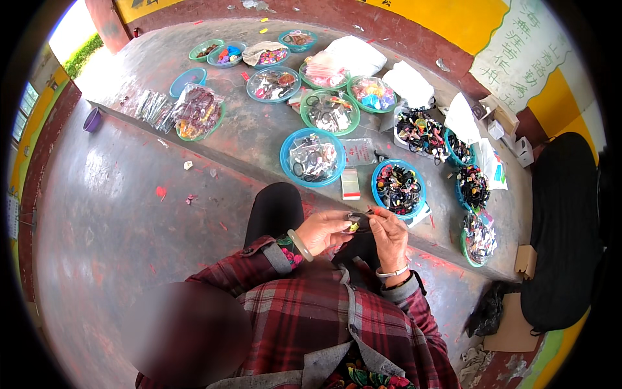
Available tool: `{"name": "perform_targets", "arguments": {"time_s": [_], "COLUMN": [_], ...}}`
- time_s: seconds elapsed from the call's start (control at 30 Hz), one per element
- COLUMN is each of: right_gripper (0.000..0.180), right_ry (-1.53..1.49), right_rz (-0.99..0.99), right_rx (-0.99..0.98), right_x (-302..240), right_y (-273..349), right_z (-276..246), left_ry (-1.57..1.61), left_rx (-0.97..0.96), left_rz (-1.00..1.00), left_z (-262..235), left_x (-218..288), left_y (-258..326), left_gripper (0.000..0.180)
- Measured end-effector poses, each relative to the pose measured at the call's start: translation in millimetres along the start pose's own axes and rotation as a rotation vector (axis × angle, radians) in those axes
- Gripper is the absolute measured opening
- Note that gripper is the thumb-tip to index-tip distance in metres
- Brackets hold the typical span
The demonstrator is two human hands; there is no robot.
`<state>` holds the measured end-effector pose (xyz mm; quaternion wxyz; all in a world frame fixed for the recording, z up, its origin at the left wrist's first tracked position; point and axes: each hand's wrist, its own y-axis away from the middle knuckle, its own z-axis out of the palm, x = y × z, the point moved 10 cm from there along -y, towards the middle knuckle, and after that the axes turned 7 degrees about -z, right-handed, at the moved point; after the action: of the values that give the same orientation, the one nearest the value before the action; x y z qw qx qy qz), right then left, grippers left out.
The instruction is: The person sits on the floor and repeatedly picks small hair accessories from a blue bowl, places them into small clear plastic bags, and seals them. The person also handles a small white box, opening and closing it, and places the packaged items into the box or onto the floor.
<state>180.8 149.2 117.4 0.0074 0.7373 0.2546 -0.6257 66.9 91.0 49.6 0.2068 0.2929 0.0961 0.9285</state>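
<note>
Many bowls (313, 157) of trinkets, hands (359, 233) nearby

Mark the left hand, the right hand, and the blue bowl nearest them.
left hand (322, 231), head view, back of the hand
right hand (389, 235), head view, back of the hand
blue bowl (375, 185), head view, left rim

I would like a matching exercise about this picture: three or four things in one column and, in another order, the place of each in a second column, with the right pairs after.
Things
1. purple bowl
2. pale green bangle
3. small dark hair tie
4. blue bowl of black loops

Places
A. on the person's left wrist
B. on the raised ledge, just beyond the person's knee
C. at the far left, on the lower floor beside the ledge
D. between the fingers of the left hand and right hand

Pairs: 1-C, 2-A, 3-D, 4-B
</note>
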Motion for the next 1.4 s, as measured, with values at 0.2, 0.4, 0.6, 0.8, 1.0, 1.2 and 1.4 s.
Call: {"name": "perform_targets", "arguments": {"time_s": [0.2, 0.4, 0.6, 0.8, 1.0, 1.2, 1.4], "right_gripper": [0.014, 0.015, 0.014, 0.014, 0.013, 0.013, 0.012], "right_ry": [-0.395, -0.417, -0.447, -0.364, -0.254, -0.153, -0.171], "right_rz": [0.270, 0.324, 0.426, 0.383, 0.359, 0.251, 0.224], "right_rx": [-0.041, -0.081, -0.086, -0.128, -0.153, -0.218, -0.201], "right_x": [18, 26, 33, 29, 27, 27, 28], "right_y": [3, 5, 9, 7, 6, 5, 5], "right_z": [1, -2, -4, -4, -4, 1, 4], "left_ry": [0.005, -0.073, -0.114, -0.176, -0.199, -0.269, -0.250], "left_rx": [-0.009, -0.039, -0.029, -0.021, -0.047, -0.030, 0.053], "left_rz": [0.000, -0.027, -0.079, -0.102, -0.094, -0.078, -0.054], "left_z": [-5, 7, 7, 9, 11, 12, 3], "left_x": [0, 1, -4, -8, -10, -11, -10], "left_y": [1, 4, 6, 5, 3, 3, 2], "left_gripper": [0.030, 0.028, 0.030, 0.032, 0.034, 0.035, 0.030]}}
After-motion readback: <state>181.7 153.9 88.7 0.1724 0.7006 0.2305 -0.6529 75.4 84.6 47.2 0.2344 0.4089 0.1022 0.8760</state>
